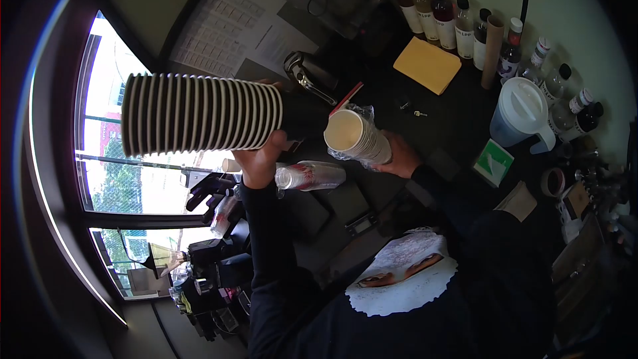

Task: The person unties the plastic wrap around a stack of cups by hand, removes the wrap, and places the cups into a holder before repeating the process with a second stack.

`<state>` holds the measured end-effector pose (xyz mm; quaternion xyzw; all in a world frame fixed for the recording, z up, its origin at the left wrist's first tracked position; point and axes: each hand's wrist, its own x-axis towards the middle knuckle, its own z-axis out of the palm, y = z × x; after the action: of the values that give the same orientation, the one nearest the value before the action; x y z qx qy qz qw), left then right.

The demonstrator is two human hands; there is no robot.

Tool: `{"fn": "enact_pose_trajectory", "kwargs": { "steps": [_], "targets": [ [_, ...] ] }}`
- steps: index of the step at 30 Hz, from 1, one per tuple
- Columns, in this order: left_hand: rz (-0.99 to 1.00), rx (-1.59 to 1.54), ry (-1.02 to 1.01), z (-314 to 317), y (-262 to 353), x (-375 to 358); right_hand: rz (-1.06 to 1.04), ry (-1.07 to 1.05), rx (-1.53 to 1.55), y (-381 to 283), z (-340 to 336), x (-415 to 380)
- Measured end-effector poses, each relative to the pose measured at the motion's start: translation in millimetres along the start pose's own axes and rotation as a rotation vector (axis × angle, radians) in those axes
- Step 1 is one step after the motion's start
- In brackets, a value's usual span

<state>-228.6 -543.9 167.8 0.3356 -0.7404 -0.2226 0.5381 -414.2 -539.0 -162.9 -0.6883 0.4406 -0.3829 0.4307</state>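
Observation:
A long stack of nested dark cups with pale rims lies sideways in my left hand, whose fingers wrap round its right end. To the right, my right hand grips the lower end of a shorter stack of white paper cups, partly covered by clear plastic wrap. The open mouth of that stack faces up and left. Between my forearms lies a sleeve of clear plastic cups with red print; neither hand holds it.
Bottles line the wall, with a yellow folded cloth before them. A lidded pitcher and a green-and-white box stand at the right. A metal pitcher and papers are beyond my hands. A window is at left.

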Motion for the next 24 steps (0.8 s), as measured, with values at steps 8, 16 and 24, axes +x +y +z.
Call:
{"fn": "enact_pose_trajectory", "kwargs": {
  "steps": [8,16,24],
  "targets": [
    [-0.060,0.095,0.151,-62.2,40.1,-55.7,-0.228,0.085,0.131,-27.6,-26.8,4.8],
    [-0.189,0.238,0.250,-61.8,34.4,-162.3,-0.594,0.019,0.315,-108.9,-83.4,52.6],
    [-0.307,0.106,0.352,-44.5,47.8,-216.9,-0.870,0.024,-0.263,-170.6,-134.6,56.9]
  ]
}}
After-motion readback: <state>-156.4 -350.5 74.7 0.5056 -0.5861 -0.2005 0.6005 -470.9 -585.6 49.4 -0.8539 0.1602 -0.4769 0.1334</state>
